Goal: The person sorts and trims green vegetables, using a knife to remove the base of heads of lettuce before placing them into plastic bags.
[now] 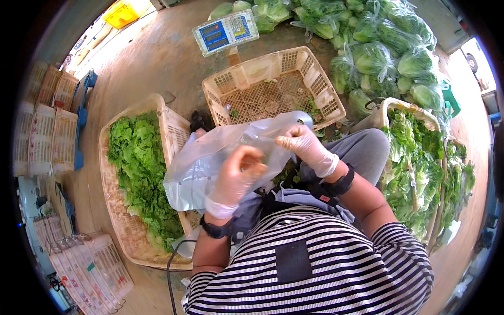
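Note:
A clear plastic bag (197, 170) stretches over my lap, its film wrinkled and glossy. My right hand (310, 149), in a thin whitish glove, pinches the bag's right end between thumb and fingers. My left hand (236, 178), gloved too and slightly blurred, has its fingers curled at the middle of the bag, with film about them. Exactly what lies between those fingers is partly hidden. Left of the bag, leafy green lettuce (137, 163) fills much of a beige plastic crate (118, 223). Ahead of my hands stands another beige crate (262, 102) with leaf scraps on its mesh bottom.
A scale display (226, 32) rises on a post beyond the front crate. Bagged green heads (375, 58) are piled at the far right. More leafy greens (412, 163) fill crates on my right. Stacked crates (52, 134) stand at the left; a dark cable (170, 268) runs beside me.

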A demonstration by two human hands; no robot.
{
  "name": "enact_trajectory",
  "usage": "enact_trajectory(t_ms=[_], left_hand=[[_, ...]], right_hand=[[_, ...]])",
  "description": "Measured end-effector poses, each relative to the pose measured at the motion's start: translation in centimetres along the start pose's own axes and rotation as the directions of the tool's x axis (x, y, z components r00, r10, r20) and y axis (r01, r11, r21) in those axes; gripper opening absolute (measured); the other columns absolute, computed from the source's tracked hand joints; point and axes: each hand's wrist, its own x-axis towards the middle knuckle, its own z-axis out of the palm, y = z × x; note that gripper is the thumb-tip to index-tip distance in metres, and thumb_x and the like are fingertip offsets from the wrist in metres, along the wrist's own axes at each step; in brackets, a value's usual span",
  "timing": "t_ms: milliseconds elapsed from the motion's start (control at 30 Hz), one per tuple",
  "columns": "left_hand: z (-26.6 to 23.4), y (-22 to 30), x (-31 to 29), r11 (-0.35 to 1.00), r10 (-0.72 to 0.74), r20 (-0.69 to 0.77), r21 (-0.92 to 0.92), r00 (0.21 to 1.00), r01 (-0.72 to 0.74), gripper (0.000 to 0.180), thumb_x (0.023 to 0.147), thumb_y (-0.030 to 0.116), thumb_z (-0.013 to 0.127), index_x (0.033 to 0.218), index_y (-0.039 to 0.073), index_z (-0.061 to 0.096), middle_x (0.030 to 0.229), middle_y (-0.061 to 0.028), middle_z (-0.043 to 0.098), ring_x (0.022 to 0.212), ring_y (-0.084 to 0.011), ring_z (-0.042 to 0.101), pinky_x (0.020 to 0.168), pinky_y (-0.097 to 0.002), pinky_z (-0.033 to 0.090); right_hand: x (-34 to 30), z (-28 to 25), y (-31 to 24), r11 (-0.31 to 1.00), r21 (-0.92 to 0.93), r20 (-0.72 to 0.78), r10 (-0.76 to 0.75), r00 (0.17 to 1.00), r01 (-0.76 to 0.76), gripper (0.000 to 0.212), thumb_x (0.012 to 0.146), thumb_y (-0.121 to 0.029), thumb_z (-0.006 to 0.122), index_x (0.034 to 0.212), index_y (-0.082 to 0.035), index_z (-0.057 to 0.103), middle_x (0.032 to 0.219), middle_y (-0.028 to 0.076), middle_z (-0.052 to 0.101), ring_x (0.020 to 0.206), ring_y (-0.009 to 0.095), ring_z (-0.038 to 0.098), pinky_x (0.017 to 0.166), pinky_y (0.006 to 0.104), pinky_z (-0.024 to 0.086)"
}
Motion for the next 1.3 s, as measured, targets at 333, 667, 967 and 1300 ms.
enact_trajectory(t_ms=[333,667,967,1300], left_hand=[[1.4,-1.5,0.6,0.984,0.083,-0.224,-0.138,0.971,-0.116,0.014,0.092,0.016,0.052,0.084,0.004,0.054,0.066,-0.0041,0.051,0.061,-0.0128,0.049,0.063,-0.0258,0.044],[-3.7,1.8,-4.8,0.721,-0.023,-0.038,-0.693,0.999,-0.009,0.026,0.082,0.006,0.062,0.072,0.013,0.039,0.065,0.0033,0.037,0.058,-0.009,0.037,0.061,-0.027,0.04],[-8.2,-5.4,0.8,0.9,-0.364,-0.624,-0.428,0.691,0.088,0.023,0.086,0.01,0.054,0.108,0.008,0.06,0.066,0.0027,0.051,0.052,-0.0052,0.043,0.046,-0.0207,0.037],[-3.8,1.5,5.0,0.851,-0.24,-0.505,-0.521,0.829,-0.071,0.027,0.088,0.013,0.049,0.112,0.007,0.058,0.09,-0.0006,0.052,0.049,-0.002,0.037,0.042,-0.0164,0.031]], right_hand=[[-0.5,2.8,0.7,0.997,-0.032,0.047,0.078,0.996,-0.076,0.023,0.081,-0.026,0.07,0.075,-0.004,0.065,0.068,-0.003,0.06,0.056,0.007,0.05,0.054,0.0237,0.043],[2.2,-18.9,2.7,0.845,-0.533,-0.783,-0.479,0.397,-0.03,0.013,0.08,-0.011,0.058,0.087,-0.002,0.064,0.074,0.006,0.064,0.066,0.013,0.056,0.064,0.0264,0.044],[-2.6,-14.9,0.8,0.636,0.653,-0.449,-0.113,0.887,0.411,0.015,0.091,-0.011,0.043,0.09,-0.006,0.057,0.069,-0.002,0.053,0.057,0.009,0.048,0.051,0.022,0.039],[-3.1,-7.2,0.5,0.449,-0.89,-0.391,-0.653,0.648,-0.084,0.076,0.066,-0.01,0.071,0.134,-0.012,0.038,0.134,0.017,0.037,0.125,0.033,0.035,0.102,0.045,0.027]])
